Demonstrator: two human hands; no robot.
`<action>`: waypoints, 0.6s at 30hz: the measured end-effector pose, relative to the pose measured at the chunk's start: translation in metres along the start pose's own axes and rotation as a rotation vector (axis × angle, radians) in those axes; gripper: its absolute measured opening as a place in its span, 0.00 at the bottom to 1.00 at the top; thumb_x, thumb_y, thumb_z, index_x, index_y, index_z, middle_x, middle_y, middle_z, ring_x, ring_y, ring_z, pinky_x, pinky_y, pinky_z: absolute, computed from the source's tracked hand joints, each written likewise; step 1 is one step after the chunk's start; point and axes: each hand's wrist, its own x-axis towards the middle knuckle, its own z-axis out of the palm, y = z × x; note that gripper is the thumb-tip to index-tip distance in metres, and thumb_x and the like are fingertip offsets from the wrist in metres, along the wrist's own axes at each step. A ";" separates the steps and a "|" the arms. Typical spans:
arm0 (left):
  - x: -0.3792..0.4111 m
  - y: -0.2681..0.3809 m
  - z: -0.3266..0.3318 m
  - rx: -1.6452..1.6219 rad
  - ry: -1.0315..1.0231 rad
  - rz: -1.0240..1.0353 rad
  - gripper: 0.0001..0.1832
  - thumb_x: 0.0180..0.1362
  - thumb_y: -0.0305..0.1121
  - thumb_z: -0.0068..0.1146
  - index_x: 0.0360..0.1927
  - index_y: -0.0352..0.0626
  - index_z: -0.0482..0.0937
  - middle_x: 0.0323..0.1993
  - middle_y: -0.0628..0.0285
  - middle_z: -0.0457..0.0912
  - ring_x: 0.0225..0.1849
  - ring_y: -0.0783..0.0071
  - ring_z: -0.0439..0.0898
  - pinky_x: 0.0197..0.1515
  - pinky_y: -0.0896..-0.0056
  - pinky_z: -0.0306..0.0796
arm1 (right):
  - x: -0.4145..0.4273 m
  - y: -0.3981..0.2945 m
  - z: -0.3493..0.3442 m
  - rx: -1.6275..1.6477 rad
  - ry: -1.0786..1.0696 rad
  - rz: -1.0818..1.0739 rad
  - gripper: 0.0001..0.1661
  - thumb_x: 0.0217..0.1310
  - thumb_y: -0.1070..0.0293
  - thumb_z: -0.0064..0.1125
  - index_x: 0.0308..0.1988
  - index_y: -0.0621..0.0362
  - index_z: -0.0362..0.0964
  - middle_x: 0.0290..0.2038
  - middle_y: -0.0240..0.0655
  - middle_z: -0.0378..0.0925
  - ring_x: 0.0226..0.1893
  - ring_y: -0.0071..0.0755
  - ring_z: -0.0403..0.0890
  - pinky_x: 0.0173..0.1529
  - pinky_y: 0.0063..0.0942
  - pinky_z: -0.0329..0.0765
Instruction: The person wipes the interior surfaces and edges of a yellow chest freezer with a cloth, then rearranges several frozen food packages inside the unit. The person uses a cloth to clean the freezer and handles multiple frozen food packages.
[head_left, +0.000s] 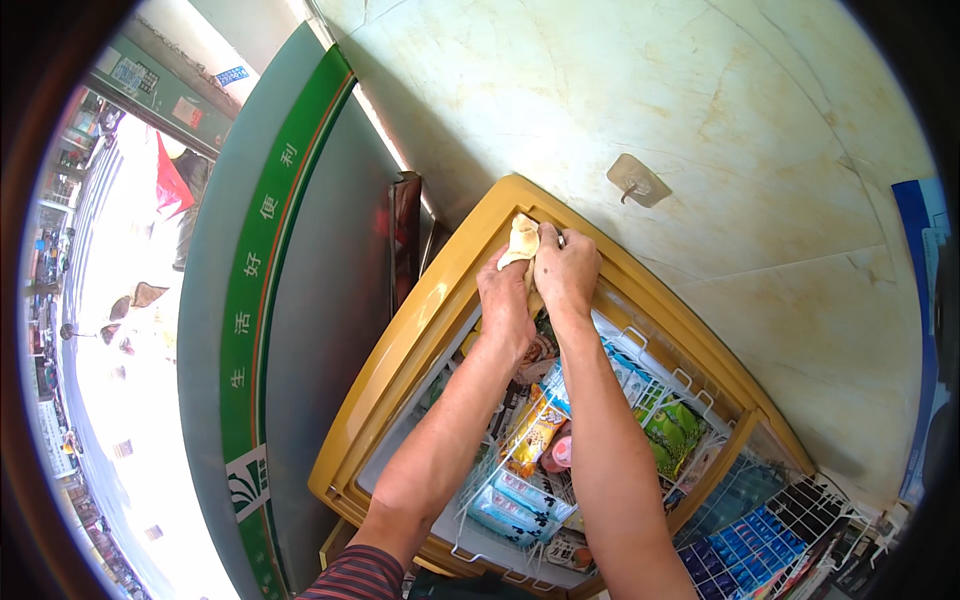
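Observation:
At the far end of a chest freezer, my left hand (504, 294) and my right hand (566, 266) are close together over the yellow freezer frame (397, 345). A crumpled cream-coloured cloth (523, 241) is bunched between them. My left fingers hold it from below and the left. My right fingers curl against its right side, partly hiding it. Under my forearms, the open freezer bay shows a white wire basket (480, 491) with light blue packets (517, 510), an orange-yellow packet (534, 439) and a green packet (670, 435).
A tiled wall (750, 187) with an adhesive hook (637, 181) rises behind the freezer. To the left stands a grey refrigerator (322, 300) with a green strip bearing writing. A second wire basket (787, 517) with blue packets is at lower right. The bright street (150, 375) lies far left.

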 end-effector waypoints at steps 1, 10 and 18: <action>0.001 0.002 0.002 0.051 0.018 -0.012 0.15 0.66 0.21 0.52 0.55 0.31 0.79 0.44 0.57 0.86 0.41 0.71 0.85 0.46 0.72 0.78 | -0.002 0.003 0.001 0.018 0.016 0.025 0.26 0.65 0.57 0.60 0.27 0.74 0.77 0.28 0.65 0.79 0.33 0.71 0.81 0.41 0.53 0.76; -0.001 0.003 -0.001 0.097 0.018 -0.063 0.15 0.66 0.22 0.54 0.55 0.32 0.81 0.43 0.59 0.86 0.41 0.74 0.82 0.45 0.72 0.76 | -0.011 0.008 -0.002 0.125 0.040 0.116 0.26 0.66 0.57 0.59 0.27 0.73 0.78 0.24 0.59 0.78 0.26 0.61 0.80 0.37 0.48 0.75; -0.001 0.001 -0.001 -0.040 0.060 -0.036 0.14 0.67 0.24 0.56 0.54 0.33 0.82 0.44 0.61 0.86 0.41 0.74 0.83 0.46 0.71 0.76 | 0.010 0.006 0.004 0.113 -0.106 0.089 0.27 0.66 0.57 0.60 0.26 0.74 0.77 0.21 0.57 0.77 0.22 0.51 0.79 0.35 0.45 0.75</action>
